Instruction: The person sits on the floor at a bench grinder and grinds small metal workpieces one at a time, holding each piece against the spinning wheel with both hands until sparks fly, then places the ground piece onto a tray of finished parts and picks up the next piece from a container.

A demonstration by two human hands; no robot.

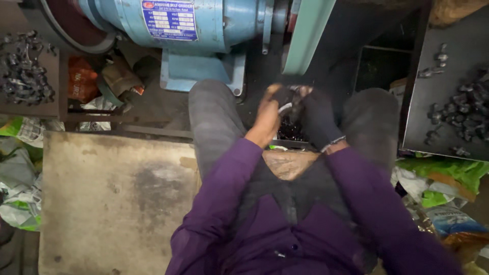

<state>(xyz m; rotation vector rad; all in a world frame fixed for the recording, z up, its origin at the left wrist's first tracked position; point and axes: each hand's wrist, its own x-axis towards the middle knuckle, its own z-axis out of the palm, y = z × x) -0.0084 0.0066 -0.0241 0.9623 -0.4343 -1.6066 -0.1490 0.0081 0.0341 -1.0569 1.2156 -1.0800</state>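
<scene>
Between the knees, below the blue motor housing (168, 30), both hands meet. Left hand (267, 114), bare, and right hand (316, 114), dark-gloved, each close around a small metal part (289, 104), blurred, held just above a dark heap (291, 130). Right: dark tray (438, 132) of metal pieces. Left: stained board (102, 203).

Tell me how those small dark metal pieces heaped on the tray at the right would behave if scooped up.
The metal pieces look like solid castings, so probably stiff and heavy for their size. Their knobbly shapes suggest they would snag together rather than roll. On the smooth tray, loose ones might slide.
</scene>
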